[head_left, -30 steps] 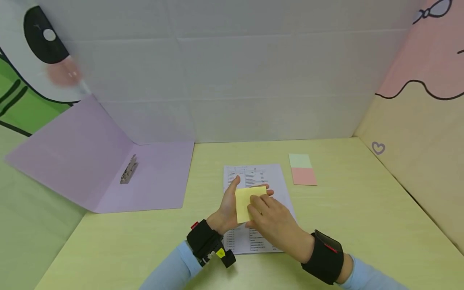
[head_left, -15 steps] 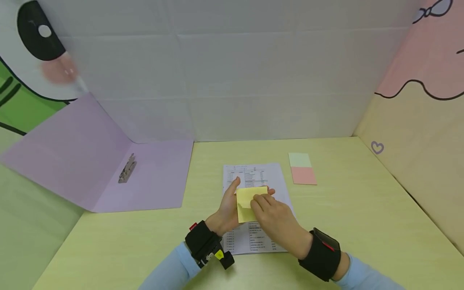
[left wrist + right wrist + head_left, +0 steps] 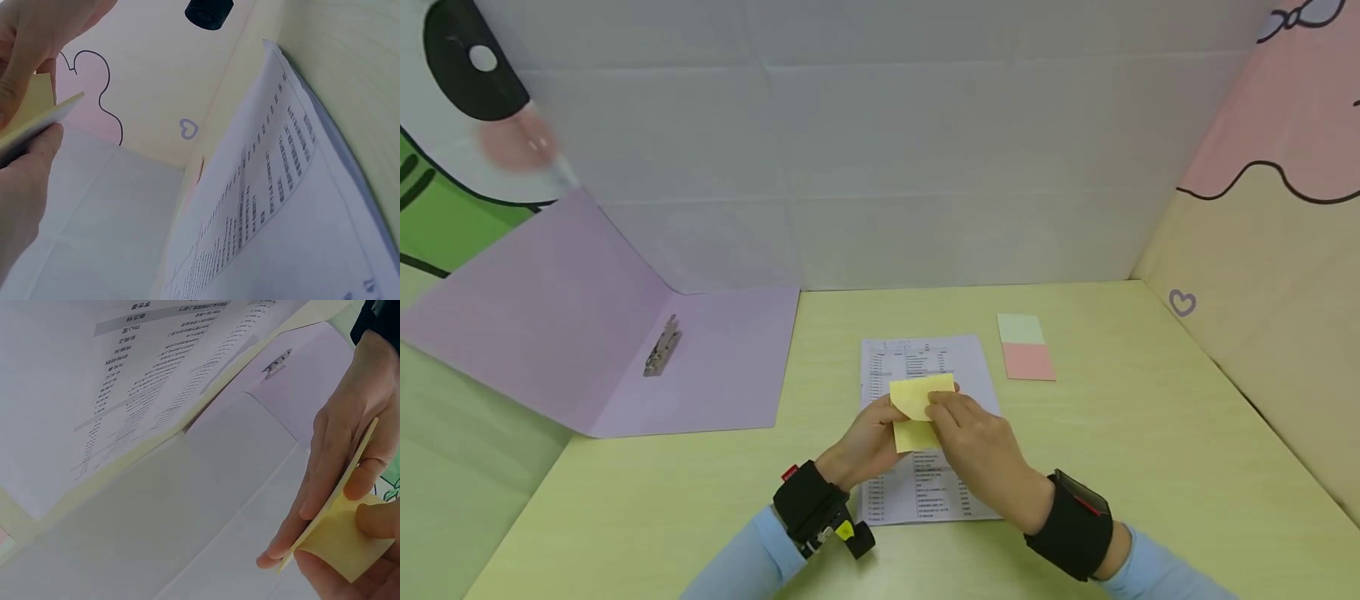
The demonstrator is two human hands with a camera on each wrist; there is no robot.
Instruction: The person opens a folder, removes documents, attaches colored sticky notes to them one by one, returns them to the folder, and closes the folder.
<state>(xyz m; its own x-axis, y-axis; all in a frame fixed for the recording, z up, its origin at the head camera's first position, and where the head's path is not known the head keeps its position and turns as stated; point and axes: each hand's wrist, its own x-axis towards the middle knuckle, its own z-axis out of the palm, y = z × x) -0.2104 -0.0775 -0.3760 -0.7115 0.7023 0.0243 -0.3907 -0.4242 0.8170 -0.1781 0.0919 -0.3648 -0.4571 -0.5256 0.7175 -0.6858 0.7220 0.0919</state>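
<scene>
My left hand [image 3: 867,442] holds a yellow sticky note pad [image 3: 914,437] from the left, thumb on its front and fingers behind it. With thumb and fingertips my right hand [image 3: 981,450] pinches the top sheet [image 3: 919,393], which is bent up from the pad's lower part. The right wrist view shows that sheet [image 3: 350,540] curling away from the pad, whose edge [image 3: 340,487] is seen side-on against the left fingers. Both hands are over a stack of printed papers [image 3: 887,500] lying on the table.
An open purple folder [image 3: 737,367] with a metal clip [image 3: 662,346] stands at the left, its cover leaning on the wall. Right of the papers lie a pale green sticky note pad [image 3: 1020,330] and a pink one [image 3: 1029,362]. Walls border the table [image 3: 1120,467].
The top yellow sheet has been lifted from its lower edge and bent upward by the right hand. The left thumb has come down from upright onto the pad.
</scene>
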